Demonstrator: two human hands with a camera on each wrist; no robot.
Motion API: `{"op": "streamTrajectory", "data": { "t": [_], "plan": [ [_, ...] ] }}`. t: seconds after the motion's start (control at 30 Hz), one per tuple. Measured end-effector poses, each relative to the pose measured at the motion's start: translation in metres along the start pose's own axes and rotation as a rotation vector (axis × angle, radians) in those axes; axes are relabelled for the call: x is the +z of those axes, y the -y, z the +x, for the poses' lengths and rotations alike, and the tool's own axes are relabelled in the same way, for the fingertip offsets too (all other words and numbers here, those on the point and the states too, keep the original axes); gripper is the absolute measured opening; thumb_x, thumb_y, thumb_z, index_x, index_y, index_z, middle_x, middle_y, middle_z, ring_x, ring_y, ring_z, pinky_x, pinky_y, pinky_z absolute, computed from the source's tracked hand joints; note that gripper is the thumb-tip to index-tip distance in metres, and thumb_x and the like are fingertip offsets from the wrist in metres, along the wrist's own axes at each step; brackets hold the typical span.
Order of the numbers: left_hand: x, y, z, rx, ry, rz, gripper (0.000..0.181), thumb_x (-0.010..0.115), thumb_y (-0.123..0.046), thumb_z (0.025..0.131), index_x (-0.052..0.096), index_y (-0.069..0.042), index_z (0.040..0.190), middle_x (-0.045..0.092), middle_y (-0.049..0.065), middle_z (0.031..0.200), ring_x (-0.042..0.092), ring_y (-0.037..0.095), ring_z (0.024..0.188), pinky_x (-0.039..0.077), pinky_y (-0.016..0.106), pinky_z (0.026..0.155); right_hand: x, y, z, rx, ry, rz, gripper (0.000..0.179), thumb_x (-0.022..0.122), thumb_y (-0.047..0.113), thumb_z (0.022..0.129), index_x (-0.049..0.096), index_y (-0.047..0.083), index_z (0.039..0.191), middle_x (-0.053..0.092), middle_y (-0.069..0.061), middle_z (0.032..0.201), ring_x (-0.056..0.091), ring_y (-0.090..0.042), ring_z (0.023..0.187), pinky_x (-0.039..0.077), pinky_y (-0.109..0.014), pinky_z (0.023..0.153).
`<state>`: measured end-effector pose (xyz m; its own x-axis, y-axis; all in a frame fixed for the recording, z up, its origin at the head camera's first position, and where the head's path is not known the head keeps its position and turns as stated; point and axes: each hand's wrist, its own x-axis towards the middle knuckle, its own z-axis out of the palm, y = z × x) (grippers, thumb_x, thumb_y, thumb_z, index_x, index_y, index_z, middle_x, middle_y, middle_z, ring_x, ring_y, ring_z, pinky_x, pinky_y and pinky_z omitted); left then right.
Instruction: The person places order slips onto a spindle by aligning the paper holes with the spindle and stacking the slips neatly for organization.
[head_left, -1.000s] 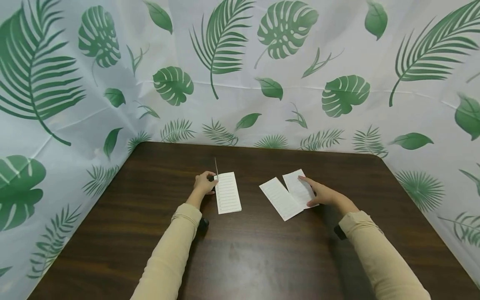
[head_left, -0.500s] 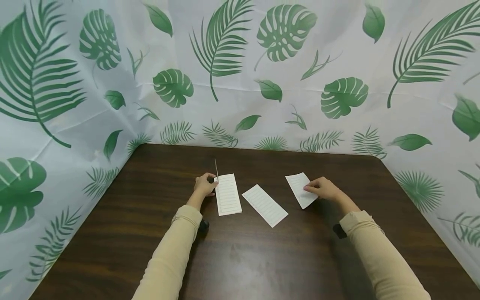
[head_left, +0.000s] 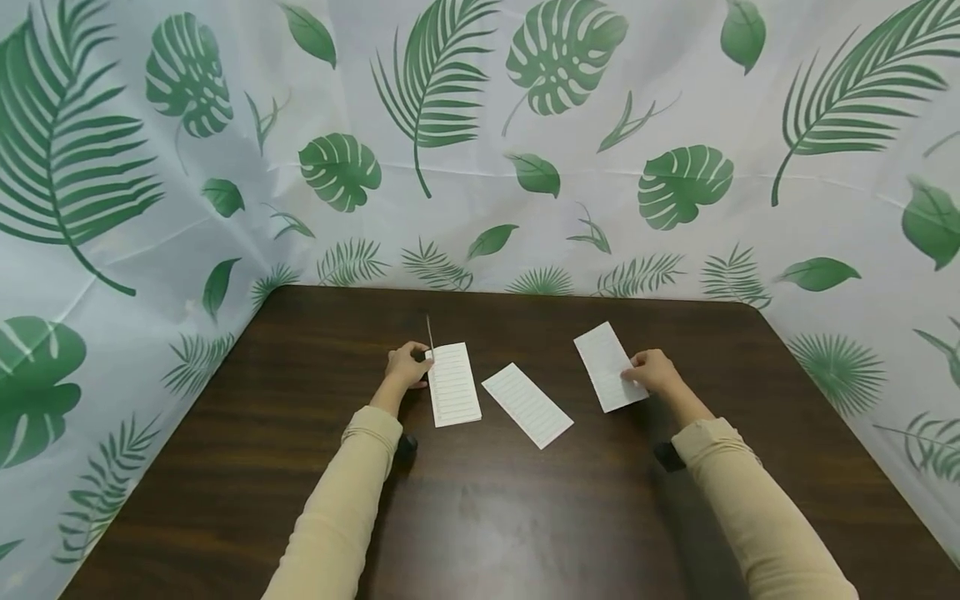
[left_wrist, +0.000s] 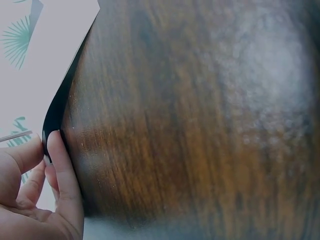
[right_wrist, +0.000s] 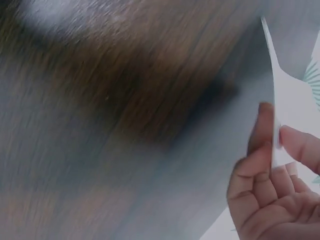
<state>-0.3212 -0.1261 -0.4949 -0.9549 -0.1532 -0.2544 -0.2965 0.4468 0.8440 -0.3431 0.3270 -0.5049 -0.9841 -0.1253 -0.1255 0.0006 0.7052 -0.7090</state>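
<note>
In the head view, my left hand pinches the upper left edge of a white lined paper pad, possibly several sheets. A thin stick-like thing rises by the thumb; its kind is unclear. The left wrist view shows the thumb and fingers on the edge of the pad. My right hand pinches the right edge of a white paper slip between thumb and fingers. That slip is lifted and seen almost edge-on in the right wrist view. Between the hands, another lined paper slip lies slanted.
All of this is on a dark brown wooden table. A white cloth with green leaf prints hangs behind the table and along its sides. Both wrists carry a dark strapped device.
The right hand's slip has come apart from the slip that now lies in the middle, which shifted left. The right hand has moved slightly right with its slip; the left hand stays put.
</note>
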Motion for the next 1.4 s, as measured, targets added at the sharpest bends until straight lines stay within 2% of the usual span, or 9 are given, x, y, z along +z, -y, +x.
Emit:
{"op": "streamTrajectory", "data": {
  "t": [0.03, 0.17, 0.33, 0.47, 0.6, 0.7, 0.93, 1.2, 1.4],
  "plan": [
    [-0.004, -0.011, -0.011, -0.038, 0.005, 0.016, 0.031, 0.059, -0.013, 0.093, 0.054, -0.010, 0.124, 0.027, 0.025, 0.140, 0.052, 0.039, 0.098, 0.060, 0.033, 0.063, 0.002, -0.015, 0.011, -0.002, 0.008, 0.007, 0.023, 0.069, 0.021, 0.083, 0.061, 0.000, 0.079, 0.056, -0.009, 0.069, 0.050, -0.019, 0.059, 0.045, -0.032, 0.046],
    [-0.008, -0.021, -0.027, -0.012, 0.006, 0.035, 0.032, 0.057, -0.012, 0.094, 0.052, -0.006, 0.126, 0.028, 0.027, 0.139, 0.053, 0.033, 0.090, 0.057, 0.023, 0.055, 0.018, -0.080, 0.064, -0.004, -0.015, 0.054, 0.028, 0.065, 0.027, 0.088, 0.058, 0.003, 0.075, 0.052, -0.007, 0.065, 0.048, -0.019, 0.055, 0.043, -0.036, 0.043],
    [-0.010, -0.026, -0.037, 0.004, -0.002, 0.029, 0.032, 0.057, -0.014, 0.095, 0.052, -0.007, 0.126, 0.029, 0.027, 0.139, 0.052, 0.034, 0.093, 0.056, 0.020, 0.055, 0.031, -0.102, 0.099, -0.059, -0.114, 0.104, 0.028, 0.070, 0.032, 0.084, 0.058, 0.010, 0.071, 0.055, 0.000, 0.060, 0.050, -0.014, 0.049, 0.042, -0.030, 0.038],
    [-0.011, -0.023, -0.038, 0.005, -0.005, 0.004, 0.032, 0.057, -0.012, 0.094, 0.052, -0.006, 0.126, 0.029, 0.026, 0.138, 0.049, 0.039, 0.102, 0.057, 0.021, 0.056, 0.031, -0.033, 0.063, -0.098, -0.099, 0.211, 0.024, 0.065, 0.025, 0.088, 0.061, 0.003, 0.080, 0.063, -0.004, 0.067, 0.058, -0.015, 0.056, 0.049, -0.031, 0.046],
    [-0.014, -0.019, -0.040, 0.008, 0.016, -0.048, 0.034, 0.052, -0.014, 0.097, 0.048, -0.006, 0.130, 0.027, 0.026, 0.138, 0.046, 0.043, 0.110, 0.057, 0.021, 0.054, 0.024, 0.095, -0.021, -0.030, -0.059, 0.229, 0.023, 0.051, 0.010, 0.095, 0.056, -0.012, 0.096, 0.062, -0.010, 0.075, 0.057, -0.010, 0.060, 0.050, -0.025, 0.053],
    [-0.019, -0.015, -0.042, -0.007, 0.037, -0.093, 0.037, 0.045, -0.018, 0.100, 0.042, -0.007, 0.135, 0.025, 0.025, 0.141, 0.048, 0.040, 0.106, 0.056, 0.021, 0.052, 0.025, 0.146, -0.049, 0.026, -0.036, 0.219, 0.024, 0.042, 0.003, 0.097, 0.049, -0.019, 0.103, 0.059, -0.011, 0.080, 0.053, -0.005, 0.062, 0.048, -0.019, 0.053],
    [-0.028, -0.013, -0.045, 0.044, -0.009, -0.040, 0.033, 0.044, -0.018, 0.100, 0.049, -0.003, 0.128, 0.046, 0.025, 0.129, 0.053, 0.021, 0.076, 0.056, 0.022, 0.051, 0.036, 0.168, -0.046, 0.002, -0.017, 0.230, 0.027, 0.040, 0.006, 0.098, 0.050, -0.017, 0.107, 0.059, -0.017, 0.090, 0.054, -0.008, 0.068, 0.048, -0.019, 0.057],
    [-0.040, -0.029, -0.049, 0.287, -0.377, 0.064, 0.018, 0.054, -0.013, 0.094, 0.069, -0.004, 0.100, 0.067, 0.014, 0.077, 0.055, 0.009, 0.044, 0.052, 0.035, 0.064, 0.042, 0.189, -0.052, 0.037, 0.016, 0.246, 0.030, 0.042, 0.010, 0.098, 0.051, -0.013, 0.114, 0.059, -0.020, 0.101, 0.056, -0.013, 0.075, 0.048, -0.021, 0.060],
    [-0.042, -0.049, -0.069, 0.475, -0.427, 0.172, 0.019, 0.059, -0.019, 0.093, 0.070, -0.004, 0.093, 0.059, 0.007, 0.065, 0.047, 0.013, 0.051, 0.039, 0.029, 0.053, 0.044, 0.201, -0.056, 0.050, 0.046, 0.267, 0.030, 0.041, 0.012, 0.099, 0.051, -0.011, 0.116, 0.059, -0.019, 0.103, 0.057, -0.014, 0.077, 0.050, -0.022, 0.062]
  ]
}}
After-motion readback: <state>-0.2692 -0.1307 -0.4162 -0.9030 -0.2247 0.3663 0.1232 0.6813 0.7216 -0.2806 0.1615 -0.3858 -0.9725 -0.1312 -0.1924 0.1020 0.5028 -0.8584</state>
